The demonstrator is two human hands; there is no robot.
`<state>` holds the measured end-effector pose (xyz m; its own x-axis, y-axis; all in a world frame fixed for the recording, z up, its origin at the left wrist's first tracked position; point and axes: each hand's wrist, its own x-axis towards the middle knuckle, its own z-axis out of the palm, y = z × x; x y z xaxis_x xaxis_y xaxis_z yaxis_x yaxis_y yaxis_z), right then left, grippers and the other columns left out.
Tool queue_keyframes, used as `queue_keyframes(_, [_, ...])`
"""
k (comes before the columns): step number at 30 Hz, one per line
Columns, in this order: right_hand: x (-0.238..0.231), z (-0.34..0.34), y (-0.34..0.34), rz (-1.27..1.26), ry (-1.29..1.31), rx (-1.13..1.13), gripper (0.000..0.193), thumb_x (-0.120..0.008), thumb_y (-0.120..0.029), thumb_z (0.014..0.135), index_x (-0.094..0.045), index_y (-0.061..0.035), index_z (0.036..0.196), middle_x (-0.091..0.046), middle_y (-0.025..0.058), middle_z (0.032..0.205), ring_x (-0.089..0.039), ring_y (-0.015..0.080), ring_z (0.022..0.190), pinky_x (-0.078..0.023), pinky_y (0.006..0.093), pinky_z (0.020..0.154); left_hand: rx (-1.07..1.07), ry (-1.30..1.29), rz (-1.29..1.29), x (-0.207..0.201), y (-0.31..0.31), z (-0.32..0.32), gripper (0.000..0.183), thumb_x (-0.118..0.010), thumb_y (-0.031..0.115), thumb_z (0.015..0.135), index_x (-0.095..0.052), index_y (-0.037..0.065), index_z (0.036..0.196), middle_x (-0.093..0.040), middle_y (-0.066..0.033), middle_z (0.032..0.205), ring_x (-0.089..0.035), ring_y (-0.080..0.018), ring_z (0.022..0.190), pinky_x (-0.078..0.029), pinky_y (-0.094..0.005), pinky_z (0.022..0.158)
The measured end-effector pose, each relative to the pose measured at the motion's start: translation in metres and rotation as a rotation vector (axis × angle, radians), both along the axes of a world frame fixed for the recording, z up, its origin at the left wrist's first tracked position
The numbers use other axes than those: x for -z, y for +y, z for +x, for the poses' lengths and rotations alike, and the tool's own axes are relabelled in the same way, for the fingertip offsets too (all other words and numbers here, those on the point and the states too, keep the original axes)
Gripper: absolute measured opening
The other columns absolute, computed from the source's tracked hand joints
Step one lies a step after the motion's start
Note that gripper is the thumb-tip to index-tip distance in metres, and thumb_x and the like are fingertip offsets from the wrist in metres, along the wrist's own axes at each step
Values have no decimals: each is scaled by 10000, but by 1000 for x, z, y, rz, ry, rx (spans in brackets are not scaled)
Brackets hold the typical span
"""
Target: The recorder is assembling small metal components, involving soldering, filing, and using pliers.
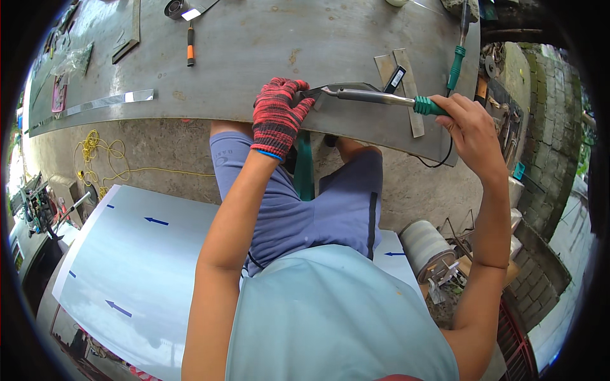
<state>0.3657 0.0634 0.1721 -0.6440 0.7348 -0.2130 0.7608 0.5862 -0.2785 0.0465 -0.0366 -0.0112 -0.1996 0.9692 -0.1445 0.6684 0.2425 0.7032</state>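
Note:
My left hand, in a red and black knit glove, pinches the left end of a thin, dark, pointed piece of sheet metal at the table's near edge. In my bare right hand is a soldering iron with a ribbed green handle, my fingers closed around the handle's end. The iron's barrel points left, and its tip meets the metal close to my gloved fingers. A black marker-like stick with a white label and flat metal strips lie just beyond the barrel.
A second green-handled iron rests at the metal table's right side. An orange-black screwdriver, a roll of strip and a long shiny strip lie left. Yellow cord coils on the floor. A blue-arrowed sheet lies beside me.

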Motion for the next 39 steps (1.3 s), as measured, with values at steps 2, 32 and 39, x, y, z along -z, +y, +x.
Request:
queue_keyframes(2, [5,-7,5,12,0,-46,258,-670,-179,972,-686,-104,1218,-617,98,910,-609,332,845,-458,441,768,60,35,23,1,0,-1,307,-814,272,841,-781,191,1135,-700,-86,1117,-634,-311,1106,-485,-458,984])
queue_keyframes(32, [-8,-64,16,-71,-279,-123,272,-650,-223,1011,-681,-121,1261,-642,112,896,-657,333,792,-496,451,706,18,-68,148,19,-1,-4,294,-819,335,826,-765,196,1080,-718,-49,1012,-647,-298,1028,-503,-450,922])
queue_keyframes(39, [-5,-62,14,-63,-259,-114,274,-658,-205,1004,-683,-119,1263,-643,115,898,-653,345,775,-499,445,700,68,-40,113,16,1,-6,283,-805,370,840,-768,192,1057,-711,-58,1003,-648,-296,1029,-505,-446,922])
